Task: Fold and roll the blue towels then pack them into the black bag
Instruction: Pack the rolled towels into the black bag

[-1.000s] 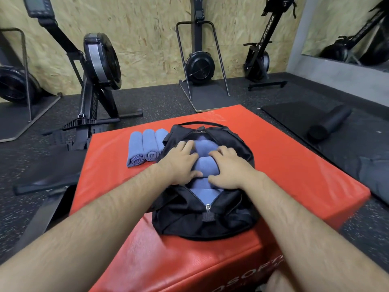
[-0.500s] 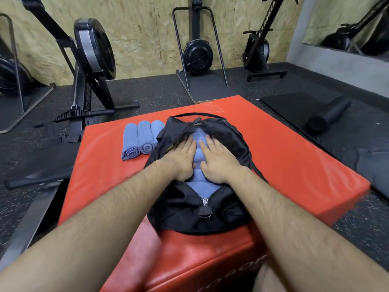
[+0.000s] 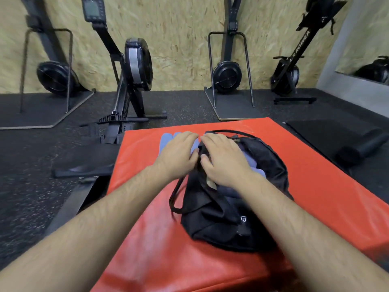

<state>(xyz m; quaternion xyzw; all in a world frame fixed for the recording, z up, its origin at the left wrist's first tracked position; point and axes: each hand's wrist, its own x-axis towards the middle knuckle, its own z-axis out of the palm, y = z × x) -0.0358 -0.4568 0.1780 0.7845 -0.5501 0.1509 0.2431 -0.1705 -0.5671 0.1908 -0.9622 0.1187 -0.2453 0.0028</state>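
Observation:
The black bag [image 3: 219,218] lies unzipped on the red padded box [image 3: 328,186], with blue towels [image 3: 257,171] showing in its opening. Rolled blue towels [image 3: 166,140] lie on the box just left of the bag, mostly covered by my left hand [image 3: 179,152], which rests flat on them with fingers stretched out. My right hand [image 3: 221,161] reaches across the bag's left rim, fingers extended toward the same rolls. Both hands are blurred, and I see no clear grip on anything.
A rowing machine [image 3: 134,66] stands on the black floor left of the box, its rail running alongside. More rowers lean on the wooden wall. A black foam roller [image 3: 362,144] lies on a mat to the right.
Both hands left the towels inside the bag and moved left to the rolled towels beside it. The view swung left, so the bag now sits to the right.

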